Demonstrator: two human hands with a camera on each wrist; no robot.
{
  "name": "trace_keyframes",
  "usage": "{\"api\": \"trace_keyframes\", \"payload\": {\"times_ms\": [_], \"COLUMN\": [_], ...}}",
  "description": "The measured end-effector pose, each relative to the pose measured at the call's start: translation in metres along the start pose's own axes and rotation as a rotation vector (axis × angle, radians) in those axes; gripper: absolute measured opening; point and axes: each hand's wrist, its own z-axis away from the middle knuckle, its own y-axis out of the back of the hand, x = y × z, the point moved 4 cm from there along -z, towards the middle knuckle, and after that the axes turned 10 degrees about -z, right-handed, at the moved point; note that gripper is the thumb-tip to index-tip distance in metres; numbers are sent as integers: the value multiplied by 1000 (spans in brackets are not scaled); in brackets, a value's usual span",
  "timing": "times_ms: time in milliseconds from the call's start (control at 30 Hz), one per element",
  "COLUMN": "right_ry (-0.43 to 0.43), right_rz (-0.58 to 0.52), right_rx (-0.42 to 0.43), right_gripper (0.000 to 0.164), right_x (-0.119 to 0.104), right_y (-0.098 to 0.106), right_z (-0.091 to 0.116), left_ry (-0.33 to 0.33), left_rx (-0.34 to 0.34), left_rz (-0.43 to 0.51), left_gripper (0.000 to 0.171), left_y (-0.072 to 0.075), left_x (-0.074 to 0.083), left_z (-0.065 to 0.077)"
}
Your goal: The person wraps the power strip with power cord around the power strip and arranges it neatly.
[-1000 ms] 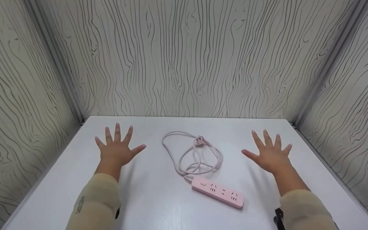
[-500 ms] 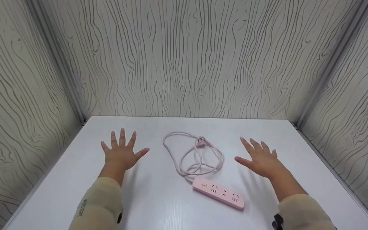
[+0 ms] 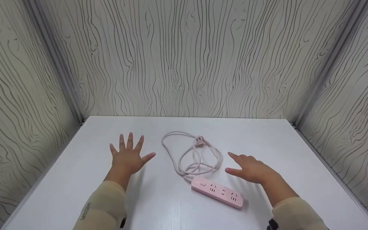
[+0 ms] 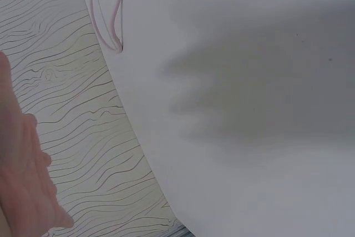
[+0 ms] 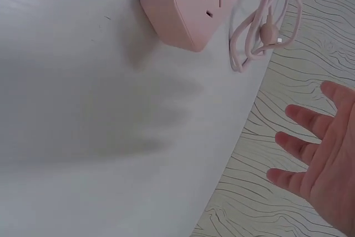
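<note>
A pink power strip (image 3: 217,192) lies slantwise on the white table, its sockets and switch facing up. Behind it the pale pink cord (image 3: 180,156) is spread in loose loops, with the plug (image 3: 200,141) at their far side. My left hand (image 3: 127,159) hovers left of the cord, fingers spread and holding nothing. To the right of the loops is my right hand (image 3: 251,168), thumb and forefinger extended toward the cord, also holding nothing. In the right wrist view its fingers (image 5: 297,147) are apart and slightly bent, with the power strip (image 5: 191,4) at the top.
The white tabletop (image 3: 158,210) meets a wood-grain patterned back panel (image 3: 184,64). Similar panels (image 3: 14,111) stand at the sides, joined by grey corner posts (image 3: 327,67). Shadows of both hands fall on the table.
My right hand has moved left and nearer the cord, turning inward, with its fingers drawn closer together. My left hand has shifted slightly right and toward me. The power strip and cord stay put.
</note>
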Motion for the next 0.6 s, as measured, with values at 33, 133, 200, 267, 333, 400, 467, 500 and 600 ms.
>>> {"api": "trace_keyframes", "payload": {"times_ms": [33,133,200,267,333,400,467,500,600], "right_ry": [3,8,8,8,12,21,31,34,40], "right_rz": [-6,2,14,31,53,77,109,123,145], "right_rx": [-11,-30,-45,-61,-77,-90,-100,-106,-122], "right_gripper": [83,82,82,82,81,79,77,77,77], "right_x": [-1,-3,-5,-7,-9,-10,-10,-10,-10], "right_y": [-2,-9,-14,-20,-26,-33,-39,-42,-51], "right_z": [0,-1,-3,-5,-7,-8,-10,-10,-12], "left_ry": [0,-1,3,8,12,11,7,6,5], "left_rx": [0,5,9,11,10,9,3,0,-2], "left_rz": [5,15,14,10,7,5,4,4,1], "left_gripper": [86,87,87,86,85,85,85,85,85], "left_y": [0,-2,-2,-3,-3,-3,-4,-5,-6], "left_x": [0,1,1,1,1,1,1,2,2], "left_z": [0,1,1,1,2,3,4,4,4]}}
